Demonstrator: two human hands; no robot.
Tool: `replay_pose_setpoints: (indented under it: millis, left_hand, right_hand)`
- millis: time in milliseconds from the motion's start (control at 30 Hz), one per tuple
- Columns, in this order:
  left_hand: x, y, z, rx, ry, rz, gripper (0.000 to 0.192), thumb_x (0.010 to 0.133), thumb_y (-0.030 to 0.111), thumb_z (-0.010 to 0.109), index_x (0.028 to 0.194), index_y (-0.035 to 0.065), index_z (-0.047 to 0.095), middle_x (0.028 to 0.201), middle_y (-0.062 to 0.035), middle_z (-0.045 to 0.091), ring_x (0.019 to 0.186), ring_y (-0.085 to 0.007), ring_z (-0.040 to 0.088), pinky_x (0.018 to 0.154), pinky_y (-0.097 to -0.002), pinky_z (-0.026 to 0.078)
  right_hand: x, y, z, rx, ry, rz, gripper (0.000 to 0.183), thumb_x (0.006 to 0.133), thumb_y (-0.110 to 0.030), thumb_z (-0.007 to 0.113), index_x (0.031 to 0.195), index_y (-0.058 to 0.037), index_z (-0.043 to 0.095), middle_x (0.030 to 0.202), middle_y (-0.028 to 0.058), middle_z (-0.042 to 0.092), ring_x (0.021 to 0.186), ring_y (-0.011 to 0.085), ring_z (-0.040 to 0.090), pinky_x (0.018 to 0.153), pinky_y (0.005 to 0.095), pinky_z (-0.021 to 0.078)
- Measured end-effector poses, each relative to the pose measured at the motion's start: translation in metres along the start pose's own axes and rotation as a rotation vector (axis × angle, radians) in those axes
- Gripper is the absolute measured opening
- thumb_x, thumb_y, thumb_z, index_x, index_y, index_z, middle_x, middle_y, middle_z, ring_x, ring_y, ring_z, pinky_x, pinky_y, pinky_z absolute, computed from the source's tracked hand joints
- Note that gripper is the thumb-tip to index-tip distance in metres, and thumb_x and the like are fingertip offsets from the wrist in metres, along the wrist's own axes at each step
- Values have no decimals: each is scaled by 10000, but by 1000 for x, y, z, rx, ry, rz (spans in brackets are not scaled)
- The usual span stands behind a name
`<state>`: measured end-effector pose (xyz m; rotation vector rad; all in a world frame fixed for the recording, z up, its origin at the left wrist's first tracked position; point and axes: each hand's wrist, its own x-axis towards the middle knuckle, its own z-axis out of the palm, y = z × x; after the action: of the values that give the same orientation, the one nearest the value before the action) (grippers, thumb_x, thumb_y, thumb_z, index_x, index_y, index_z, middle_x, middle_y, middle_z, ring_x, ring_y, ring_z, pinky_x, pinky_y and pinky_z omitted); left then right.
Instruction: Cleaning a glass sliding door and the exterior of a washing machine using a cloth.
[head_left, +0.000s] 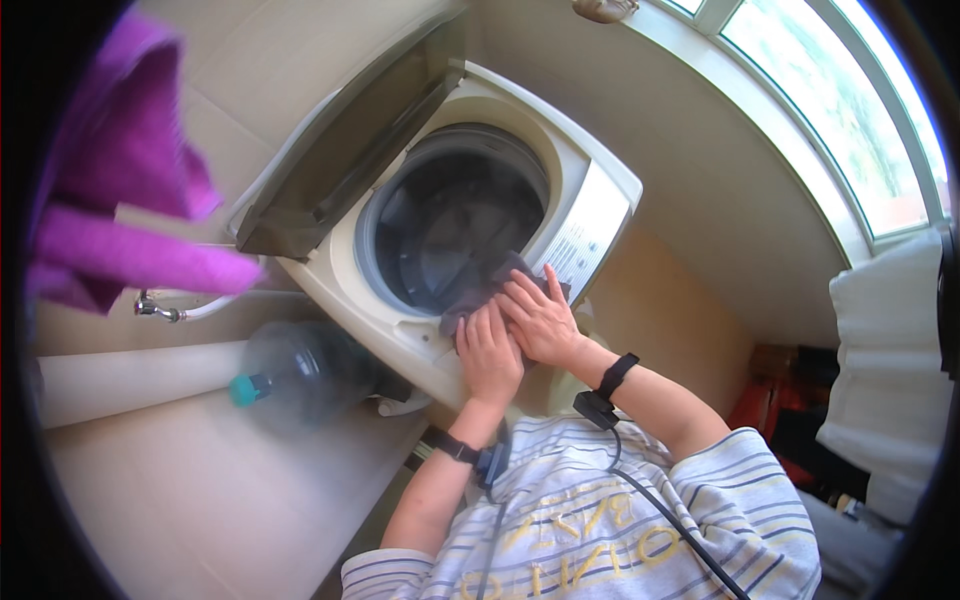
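A top-loading washing machine (337, 289) stands before me, its dark see-through lid (360, 127) raised. At the near rim of the opening lies a dark grey cloth (517, 264), partly hidden beneath both hands. My left hand (491, 364) rests on it from the left, fingers stretched towards the tub. My right hand (541, 319) presses on the cloth close beside, its fingers somewhat spread near the control panel (581, 232). The dark drum (457, 202) is visible inside, its bottom shadowy.
Purple fabric (135, 255) hangs at the left, close to the camera. Below are a tap (154, 306), a white pipe (142, 379) and a large clear bottle (300, 375) with a teal cap. A window (832, 97) and white cloth (889, 367) are at the right. Cables (667, 517) run from wrist straps.
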<state>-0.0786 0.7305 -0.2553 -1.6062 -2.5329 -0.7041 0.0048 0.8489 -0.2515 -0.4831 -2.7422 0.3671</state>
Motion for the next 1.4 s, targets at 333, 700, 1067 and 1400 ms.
replay_pose_setpoints:
  millis: [333,700,1067,1400]
  left_hand:
    - [153,115,91,108,3,-61,594,909,238,531,1422,-27,393,1431,-196,451,1338,-327,424,1102,-475,318]
    - [253,129,130,113,-59,-108,577,985,272,422,1480,-6,318,1518,-256,335,1434,-384,294,1131,-526,288]
    - [217,109,111,-20,-151,-46,638,936,226,524,1456,-72,304,1536,-266,287,1438,-378,278,1170,-445,256]
    - [78,54,38,-50,-163,-61,715,841,242,674,1427,-36,375,1438,-208,434,1343,-339,417,1142,-485,284]
  right_hand:
    - [35,192,-59,21,-66,50,591,860,-197,543,1437,-107,452,1556,116,333,1473,254,246,1192,549,68]
    - [89,272,-49,56,62,181,557,910,-221,512,1459,-174,434,1543,133,354,1460,291,264,1168,574,133]
    - [67,248,-52,-20,-42,109,611,912,-263,504,1480,-75,377,1581,131,279,1488,287,191,1175,574,90]
    - [41,133,-61,25,-420,-329,724,865,-317,612,1479,-30,359,1576,141,279,1487,268,193,1194,495,129]
